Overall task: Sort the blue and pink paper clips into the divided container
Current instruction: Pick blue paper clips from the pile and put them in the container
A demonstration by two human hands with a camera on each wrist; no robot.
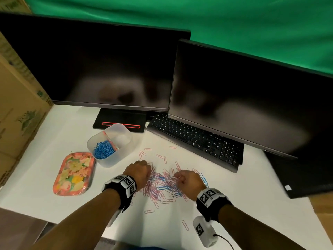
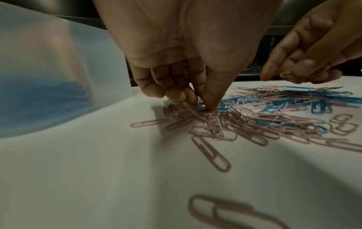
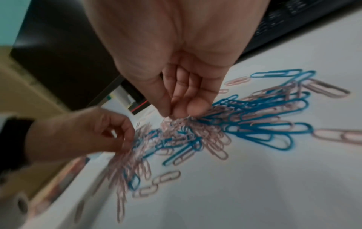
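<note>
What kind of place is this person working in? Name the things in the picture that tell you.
Most likely an office desk set up for recording: two dark monitors and a black keyboard stand on a white table, with a green backdrop hung behind.

Bare forearms; black wrist straps (image 1: 120,190) carrying white tag-marked camera blocks (image 1: 210,194).

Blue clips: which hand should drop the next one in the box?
Probably the left hand: it is nearer the divided container holding blue clips, and its fingertips already touch a blue clip in the pile. The right hand pinches pink.
</note>
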